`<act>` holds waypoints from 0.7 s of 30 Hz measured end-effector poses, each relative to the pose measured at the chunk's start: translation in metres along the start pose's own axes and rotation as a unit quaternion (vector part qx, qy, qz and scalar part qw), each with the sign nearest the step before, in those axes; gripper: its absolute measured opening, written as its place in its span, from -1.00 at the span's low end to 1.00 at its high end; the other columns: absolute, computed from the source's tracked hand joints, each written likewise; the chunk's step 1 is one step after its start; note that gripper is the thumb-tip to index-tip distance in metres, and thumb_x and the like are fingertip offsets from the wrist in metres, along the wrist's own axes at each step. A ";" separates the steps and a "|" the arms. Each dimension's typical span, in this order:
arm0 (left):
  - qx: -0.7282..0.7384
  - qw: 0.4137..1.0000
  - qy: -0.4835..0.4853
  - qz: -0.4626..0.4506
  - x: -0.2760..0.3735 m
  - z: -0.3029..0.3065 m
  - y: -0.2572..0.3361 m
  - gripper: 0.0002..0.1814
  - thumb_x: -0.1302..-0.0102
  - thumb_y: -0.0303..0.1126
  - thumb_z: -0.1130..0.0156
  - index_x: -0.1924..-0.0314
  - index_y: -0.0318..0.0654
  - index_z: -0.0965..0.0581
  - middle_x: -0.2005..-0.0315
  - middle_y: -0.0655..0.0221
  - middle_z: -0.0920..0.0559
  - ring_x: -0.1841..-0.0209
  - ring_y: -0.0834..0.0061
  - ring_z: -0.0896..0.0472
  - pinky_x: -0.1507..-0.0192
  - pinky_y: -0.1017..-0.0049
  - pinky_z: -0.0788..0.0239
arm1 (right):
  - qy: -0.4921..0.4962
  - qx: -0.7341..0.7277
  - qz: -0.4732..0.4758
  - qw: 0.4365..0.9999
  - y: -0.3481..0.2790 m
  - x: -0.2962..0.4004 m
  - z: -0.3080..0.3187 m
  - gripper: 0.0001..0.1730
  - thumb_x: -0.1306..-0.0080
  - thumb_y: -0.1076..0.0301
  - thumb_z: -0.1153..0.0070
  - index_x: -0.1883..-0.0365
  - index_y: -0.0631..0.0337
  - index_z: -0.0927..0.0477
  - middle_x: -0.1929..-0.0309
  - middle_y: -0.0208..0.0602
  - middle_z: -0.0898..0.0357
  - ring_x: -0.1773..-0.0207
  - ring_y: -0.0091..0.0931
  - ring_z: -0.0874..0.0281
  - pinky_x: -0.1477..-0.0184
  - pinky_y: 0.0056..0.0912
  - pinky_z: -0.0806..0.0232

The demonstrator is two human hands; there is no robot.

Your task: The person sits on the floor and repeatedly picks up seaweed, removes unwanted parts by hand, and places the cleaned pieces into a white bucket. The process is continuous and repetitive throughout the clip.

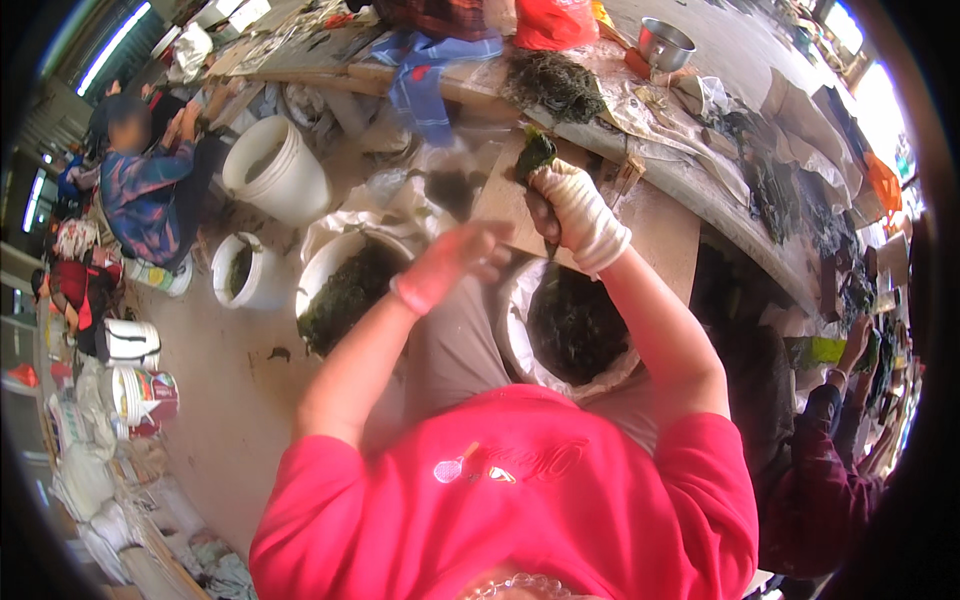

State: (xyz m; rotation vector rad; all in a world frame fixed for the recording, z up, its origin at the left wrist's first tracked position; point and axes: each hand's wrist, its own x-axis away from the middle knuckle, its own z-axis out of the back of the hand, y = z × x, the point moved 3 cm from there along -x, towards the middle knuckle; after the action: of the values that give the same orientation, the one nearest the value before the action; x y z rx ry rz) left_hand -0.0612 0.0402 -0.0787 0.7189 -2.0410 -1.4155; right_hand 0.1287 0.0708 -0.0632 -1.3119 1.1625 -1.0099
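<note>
My right hand (574, 210), in a whitish knit glove, is closed around a bunch of wet, dark green leafy strands (536, 152), which look like seaweed. The bunch sticks out above the fist, and a thin tail hangs below it. My left hand (461, 262) is blurred, its fingers apart with nothing visible in them, a little left of the right fist. Between my knees stands a container lined with a white sack (517, 326), holding dark green strands (574, 326). Left of my leg, a white bucket (302, 296) contains more green strands (349, 296).
A long wooden table (675, 176) crosses ahead, bearing a dark tangled heap (559, 84), a steel pot (666, 45) and a red plastic bag (555, 22). Two white buckets (300, 180) stand at left. A person (142, 187) sits beyond them; another person (814, 465) is at right.
</note>
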 end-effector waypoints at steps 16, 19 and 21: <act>0.112 0.984 0.102 -0.093 0.036 -0.063 0.052 -0.90 -0.23 -0.48 -0.15 0.27 -0.17 -0.43 0.49 0.56 -0.38 0.60 0.76 -0.23 0.53 0.69 -0.10 | -0.058 0.566 0.181 0.802 -0.094 0.101 -0.035 -0.91 -0.07 0.45 -0.02 0.48 0.10 -0.57 0.49 -0.36 -0.52 0.35 -0.37 -0.53 0.30 -0.43 -0.40; 0.134 0.980 0.094 -0.112 0.045 -0.066 0.058 -0.88 -0.20 -0.48 -0.19 0.28 -0.18 -0.43 0.51 0.60 -0.36 0.62 0.78 -0.19 0.57 0.73 -0.05 | -0.081 0.508 0.231 0.826 -0.104 0.111 -0.036 -0.92 -0.06 0.44 -0.03 0.47 0.11 -0.56 0.48 -0.39 -0.52 0.34 -0.38 -0.52 0.29 -0.44 -0.39; 0.097 0.986 0.100 -0.092 0.053 -0.065 0.060 -0.87 -0.20 -0.47 -0.20 0.26 -0.19 -0.44 0.53 0.62 -0.34 0.63 0.80 -0.17 0.59 0.74 -0.03 | -0.100 0.508 0.157 0.841 -0.112 0.116 -0.038 -0.91 -0.11 0.40 -0.03 0.42 0.13 -0.56 0.49 -0.41 -0.50 0.38 -0.43 -0.48 0.32 -0.48 -0.35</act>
State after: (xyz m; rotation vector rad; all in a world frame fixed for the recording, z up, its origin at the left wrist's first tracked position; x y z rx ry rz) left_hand -0.0598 -0.0210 0.0043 1.1103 -2.0123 -1.1961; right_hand 0.1209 -0.0540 0.0456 -0.3351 0.4816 -0.9820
